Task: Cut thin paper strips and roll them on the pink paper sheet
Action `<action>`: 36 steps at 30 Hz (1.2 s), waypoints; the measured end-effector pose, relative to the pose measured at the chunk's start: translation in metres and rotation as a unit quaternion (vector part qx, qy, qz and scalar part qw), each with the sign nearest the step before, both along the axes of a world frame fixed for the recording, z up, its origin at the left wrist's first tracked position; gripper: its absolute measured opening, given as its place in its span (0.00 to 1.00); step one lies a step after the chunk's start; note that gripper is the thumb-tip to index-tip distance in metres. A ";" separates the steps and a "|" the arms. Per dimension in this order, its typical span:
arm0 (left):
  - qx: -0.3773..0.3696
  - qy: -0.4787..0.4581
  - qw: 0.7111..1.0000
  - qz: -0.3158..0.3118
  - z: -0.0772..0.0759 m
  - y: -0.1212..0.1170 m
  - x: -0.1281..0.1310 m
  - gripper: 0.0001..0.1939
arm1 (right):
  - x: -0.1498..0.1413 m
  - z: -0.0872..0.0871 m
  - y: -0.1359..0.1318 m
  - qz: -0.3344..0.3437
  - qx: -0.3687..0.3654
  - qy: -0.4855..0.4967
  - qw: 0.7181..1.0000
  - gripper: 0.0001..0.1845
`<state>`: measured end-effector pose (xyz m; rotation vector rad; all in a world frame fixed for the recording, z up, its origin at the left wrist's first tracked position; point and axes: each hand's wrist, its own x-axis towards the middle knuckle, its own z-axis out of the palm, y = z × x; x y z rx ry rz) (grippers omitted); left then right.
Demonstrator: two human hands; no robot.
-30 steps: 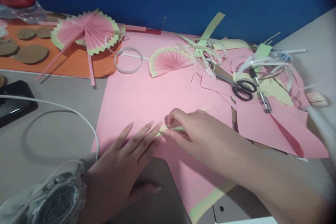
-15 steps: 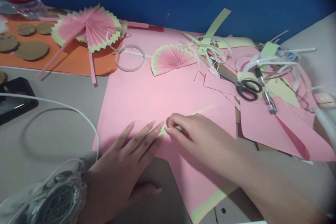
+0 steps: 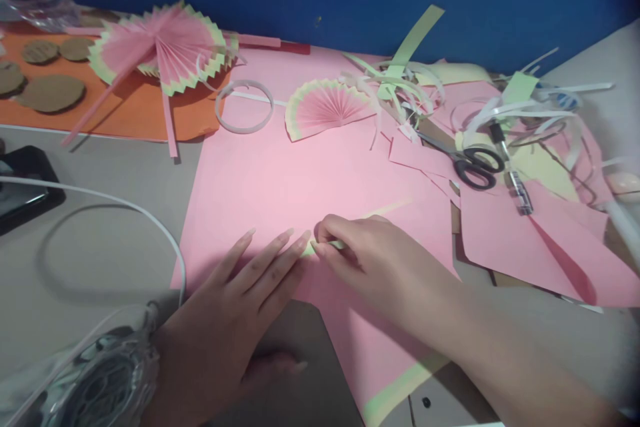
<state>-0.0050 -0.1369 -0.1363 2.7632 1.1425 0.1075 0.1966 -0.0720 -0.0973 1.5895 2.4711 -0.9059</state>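
A pink paper sheet (image 3: 380, 340) with a green and yellow band along its lower end lies in front of me, on top of a larger pink sheet (image 3: 260, 180). My left hand (image 3: 235, 307) rests flat with fingers spread, its fingertips pressing on the paper. Beside those fingertips, my right hand (image 3: 360, 253) pinches a pale green paper strip (image 3: 309, 249) between thumb and forefinger. Most of this strip is hidden under the fingers; a pale yellow line (image 3: 395, 205) shows beyond the knuckles.
Behind lie a pleated half-round fan (image 3: 330, 110), a tape-like ring (image 3: 244, 107) and a larger pleated fan (image 3: 160, 47) on orange paper. Black-handled scissors (image 3: 475, 169), a marker (image 3: 515, 177) and paper scraps are on the right. A white cable (image 3: 125, 203) curves past a black phone (image 3: 27, 187).
My right fingers have pinched down closer to the paper and cover more of the green strip. My left hand stays flat in place. The view has shifted slightly.
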 end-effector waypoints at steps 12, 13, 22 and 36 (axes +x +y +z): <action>0.011 -0.005 1.000 0.011 0.000 -0.001 0.002 0.41 | 0.000 -0.001 -0.001 0.013 0.009 -0.001 1.000 0.12; 0.010 -0.005 1.000 0.010 0.000 -0.001 0.002 0.41 | 0.000 -0.001 -0.001 0.014 0.009 -0.002 1.000 0.12; -0.004 -0.013 1.000 0.010 0.003 0.004 0.002 0.42 | -0.001 -0.001 -0.001 0.013 0.004 -0.014 1.000 0.13; 0.061 -0.020 0.997 0.048 0.000 -0.002 0.003 0.32 | 0.001 -0.001 -0.002 0.015 0.020 0.019 1.000 0.14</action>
